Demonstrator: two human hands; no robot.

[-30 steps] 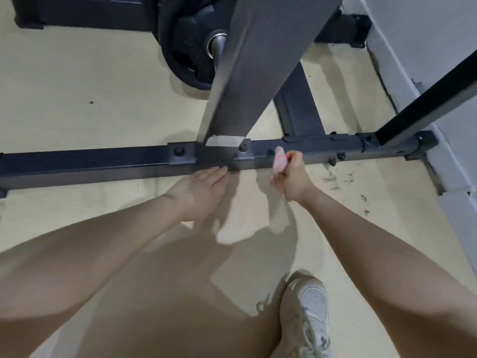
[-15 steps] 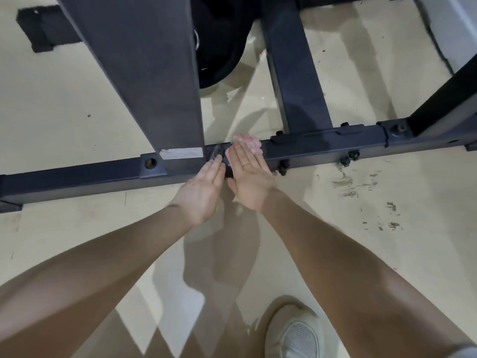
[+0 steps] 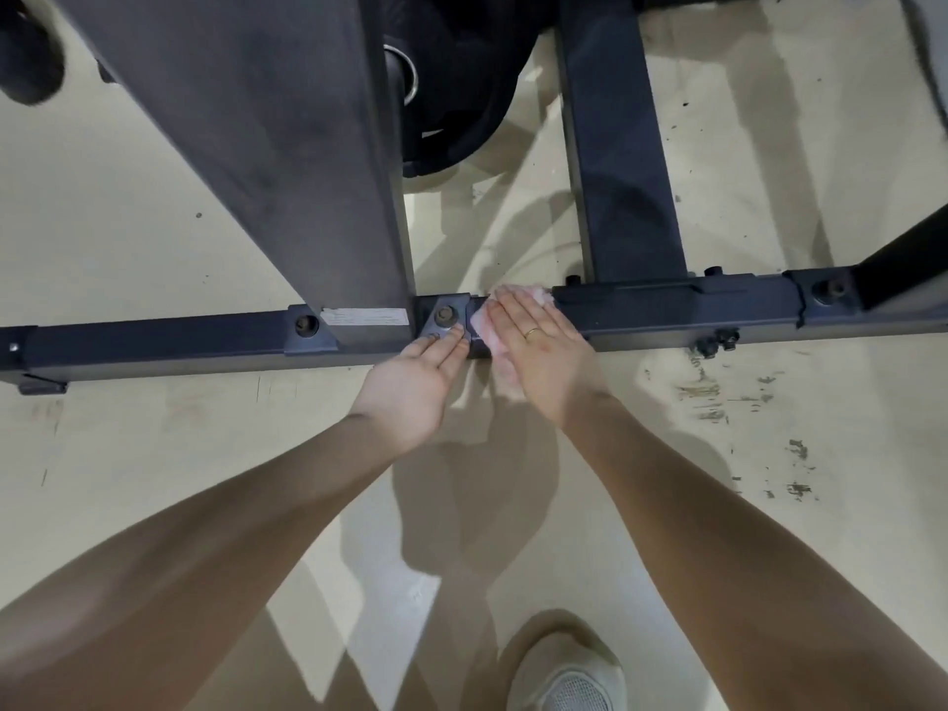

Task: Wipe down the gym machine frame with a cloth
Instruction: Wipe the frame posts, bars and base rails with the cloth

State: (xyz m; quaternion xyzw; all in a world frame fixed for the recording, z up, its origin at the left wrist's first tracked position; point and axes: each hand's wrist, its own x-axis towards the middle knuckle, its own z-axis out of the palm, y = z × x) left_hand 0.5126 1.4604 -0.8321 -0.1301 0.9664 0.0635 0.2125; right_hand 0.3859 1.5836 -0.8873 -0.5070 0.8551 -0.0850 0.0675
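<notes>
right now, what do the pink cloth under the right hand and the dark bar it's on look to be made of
Pink cloth: seemingly soft fabric, possibly microfibre; it drapes over the bar's edge under the flat right hand.
Dark horizontal floor bar: probably painted steel with a matte, slightly dusty finish; it has square edges, bolted joints and rusty-looking bolt heads.
The left hand rests open beside it.

Cloth point(image 3: 486, 335) mostly hidden under right hand point(image 3: 538, 346); only pink edges show. Plate point(image 3: 461, 94) half hidden behind upright point(image 3: 287, 161), its top cut by the upper edge. Label point(image 3: 365, 317) text too small to read. Shoe point(image 3: 567, 669) cut by bottom edge. Dark thing point(image 3: 25, 59) top left blurred, cut off, can't tell what. Base bar point(image 3: 154, 341) runs off both sides.
</notes>
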